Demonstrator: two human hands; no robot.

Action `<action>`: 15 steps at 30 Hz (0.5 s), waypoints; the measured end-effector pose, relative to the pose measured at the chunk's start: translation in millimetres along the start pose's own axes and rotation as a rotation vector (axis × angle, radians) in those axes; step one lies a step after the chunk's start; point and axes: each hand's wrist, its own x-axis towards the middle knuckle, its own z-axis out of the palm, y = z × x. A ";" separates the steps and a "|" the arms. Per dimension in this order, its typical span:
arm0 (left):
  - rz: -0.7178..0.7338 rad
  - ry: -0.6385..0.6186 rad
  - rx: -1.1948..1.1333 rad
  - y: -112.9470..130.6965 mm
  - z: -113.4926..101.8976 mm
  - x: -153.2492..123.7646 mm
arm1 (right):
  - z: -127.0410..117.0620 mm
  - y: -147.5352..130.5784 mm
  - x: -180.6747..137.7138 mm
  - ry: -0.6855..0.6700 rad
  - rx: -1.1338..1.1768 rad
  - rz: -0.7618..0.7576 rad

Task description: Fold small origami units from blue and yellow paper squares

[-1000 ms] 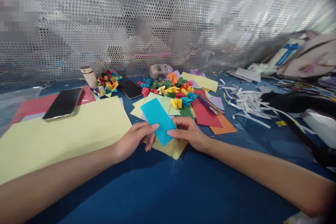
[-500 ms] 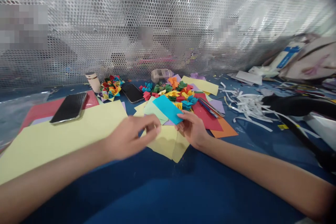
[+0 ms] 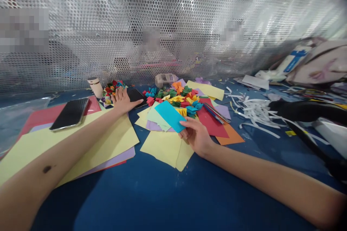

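Note:
Between the thumb and fingers of my right hand [image 3: 196,135] is a blue paper rectangle [image 3: 170,116], held above the loose sheets. My left hand [image 3: 123,100] reaches far forward with its fingers spread. It is at a multicoloured folded-paper ball [image 3: 110,92] and partly hides it; whether it touches the ball I cannot tell. A dark phone [image 3: 136,96] lies just right of that hand. Several folded paper pieces [image 3: 177,98] in orange, yellow, green, red and blue form a heap behind the blue paper. Pale yellow sheets [image 3: 162,148] lie below it.
On the left, a second phone [image 3: 71,113] rests on stacked coloured sheets [image 3: 108,140]. A white bottle [image 3: 95,86] and a clear jar [image 3: 165,79] stand or lie near the perforated screen [image 3: 173,18]. Pens [image 3: 215,112], shredded white strips [image 3: 256,110] and a bag [image 3: 320,63] are on the right.
My left hand has moved forward and left, from beside the blue paper to the folded-paper ball, and its fingers have spread. My right hand still holds the blue paper.

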 end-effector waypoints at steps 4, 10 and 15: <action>-0.005 -0.014 0.012 -1.4 2.5 1.8 | 0.5 -1.0 -1.3 -0.004 -0.002 0.004; -0.015 -0.008 0.012 -2.2 3.3 4.7 | 0.5 -0.8 -0.8 -0.015 0.000 0.006; -0.008 0.006 -0.003 -0.9 4.5 4.3 | 0.9 -0.8 -0.9 -0.021 0.003 0.006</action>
